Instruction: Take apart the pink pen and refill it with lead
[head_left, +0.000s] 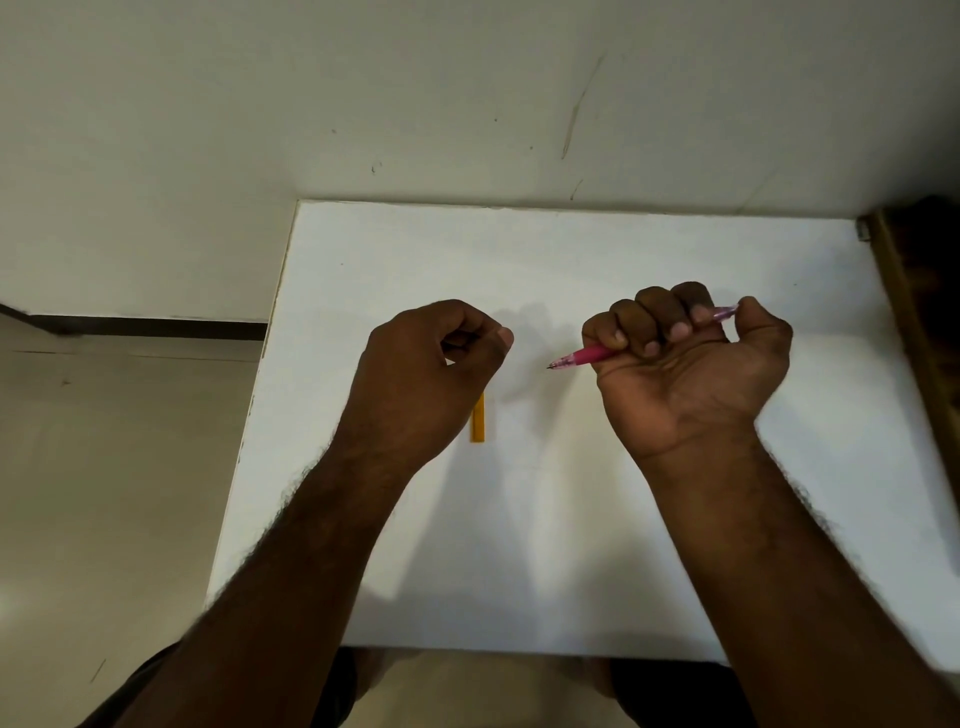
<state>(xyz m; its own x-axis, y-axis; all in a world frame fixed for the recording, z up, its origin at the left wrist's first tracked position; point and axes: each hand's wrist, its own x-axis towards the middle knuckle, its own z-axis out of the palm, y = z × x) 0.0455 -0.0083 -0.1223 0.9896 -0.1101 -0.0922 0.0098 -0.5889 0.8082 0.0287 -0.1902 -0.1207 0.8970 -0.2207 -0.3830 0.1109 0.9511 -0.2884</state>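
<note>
The right hand (685, 358) is turned palm-up above the white table (571, 545), its fingers curled tight round the pink pen (589, 356). The pen runs through the fist, its dark writing tip pointing left toward the other hand and its clear pink back end poking out past the thumb on the right. The left hand (431, 364) hangs a little apart from that tip, thumb and forefinger drawn together as if pinching something small; whether there is a lead or a cap between them I cannot tell, it is too fine to make out. Just below that hand, partly hidden under it, a thin yellow lead case (477, 418) lies flat on the table.

From where I stand the pen looks whole at the tip end; the back end is too small to judge. No loose parts show on the table. So I would say the task is in its early or middle part: the feeding of lead and the closing up seem yet to come.
</note>
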